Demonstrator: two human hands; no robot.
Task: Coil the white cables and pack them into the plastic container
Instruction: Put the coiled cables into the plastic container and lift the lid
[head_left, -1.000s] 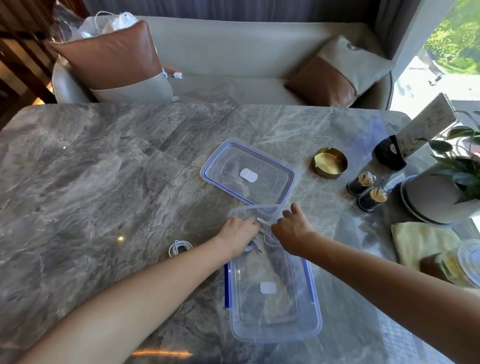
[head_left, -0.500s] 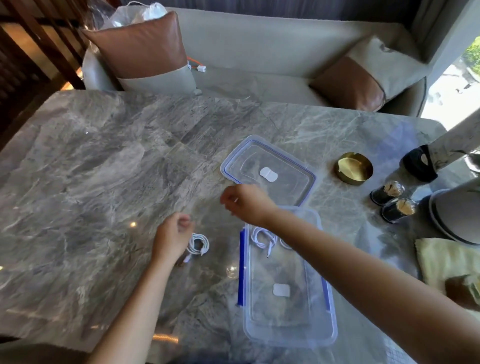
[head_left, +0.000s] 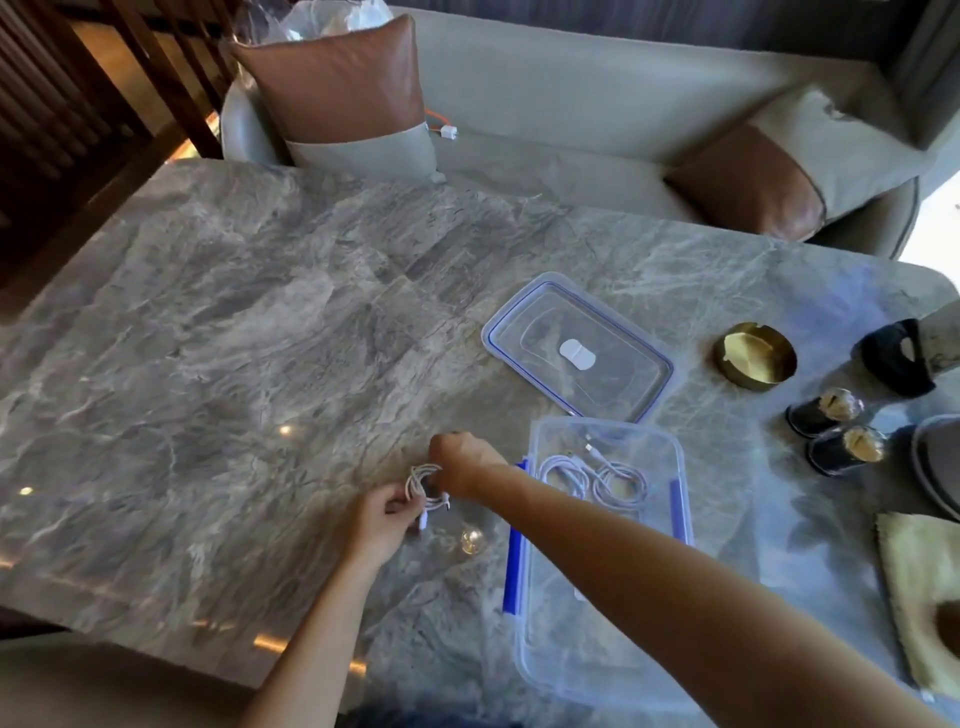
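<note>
A clear plastic container (head_left: 680, 525) with blue side clips sits on the marble table, right of centre. Two coiled white cables (head_left: 592, 475) lie at its far end. Left of the container, a third coiled white cable (head_left: 423, 486) is held just above the table by both hands. My left hand (head_left: 382, 522) pinches its near side. My right hand (head_left: 462, 462) reaches across from the right and grips its far side. The fingertips of my right hand are hidden behind the hand.
The container's clear lid (head_left: 576, 348) lies flat beyond the container. A brass ashtray (head_left: 753, 358), two small dark jars (head_left: 831, 426), a black stand (head_left: 898, 358) and a yellow cloth (head_left: 919, 587) are at the right. A sofa with cushions (head_left: 337, 88) stands behind the table (head_left: 234, 338).
Both hands left the container, where two coils now lie. My left hand took the third coil beside the container; my right hand then crossed over and joined it on that coil.
</note>
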